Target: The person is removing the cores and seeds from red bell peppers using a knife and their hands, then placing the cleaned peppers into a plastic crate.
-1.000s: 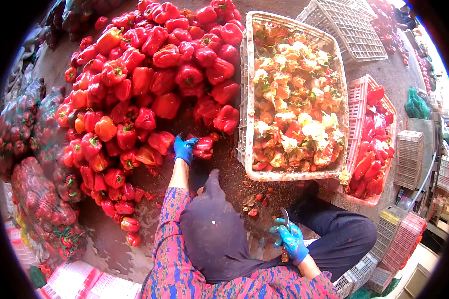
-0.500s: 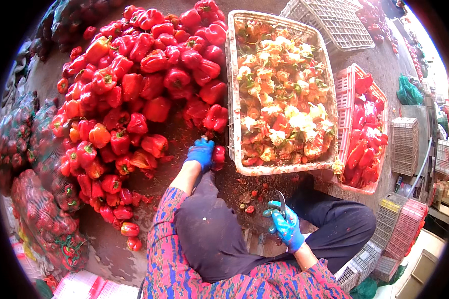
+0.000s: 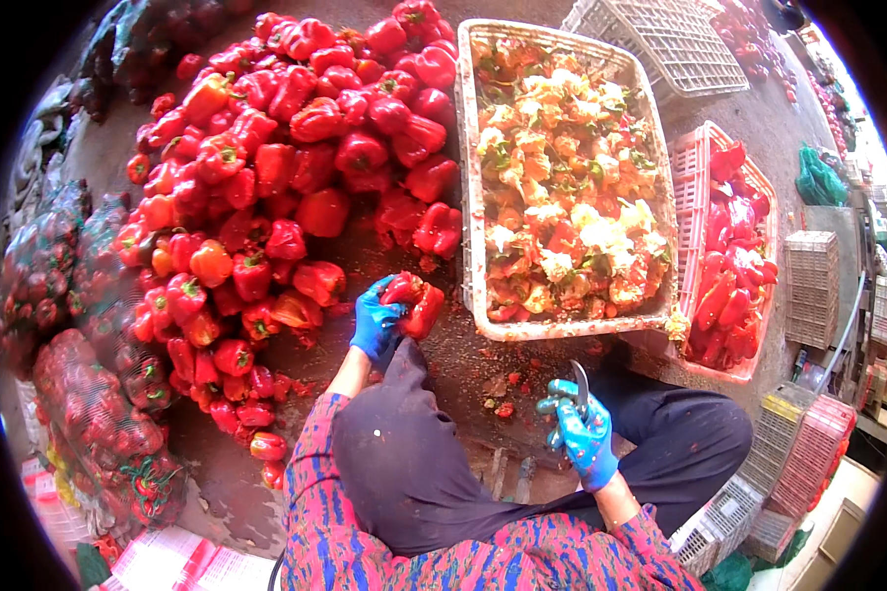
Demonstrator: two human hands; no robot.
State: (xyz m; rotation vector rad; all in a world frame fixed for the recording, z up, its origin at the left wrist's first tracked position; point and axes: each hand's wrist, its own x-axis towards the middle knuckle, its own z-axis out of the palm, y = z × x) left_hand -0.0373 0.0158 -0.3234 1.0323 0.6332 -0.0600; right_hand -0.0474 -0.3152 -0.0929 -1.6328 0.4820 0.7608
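A red bell pepper [image 3: 423, 307] is gripped in my left hand [image 3: 376, 320], which wears a blue glove and is closed round the pepper's left side just above my knee. My right hand [image 3: 583, 443], also blue-gloved, is closed on a small curved knife [image 3: 580, 385] whose blade points up, beside my bent right leg. A big heap of red bell peppers [image 3: 276, 177] spreads over the floor ahead and to the left. Right of my left hand stands a pale plastic crate [image 3: 471, 197] full of cut pepper cores and seeds.
A pink crate [image 3: 690, 187] with red pepper pieces adjoins the big crate's right side. An upturned crate [image 3: 665, 49] lies behind it. Mesh sacks of peppers [image 3: 99, 414] line the left. Stacked crates [image 3: 774, 448] stand at the right. Pepper scraps [image 3: 503, 394] litter the floor before me.
My left hand has come back slightly to the left, and the red bell pepper now shows clearly in it. My right hand, still with the knife, has shifted a little to the right.
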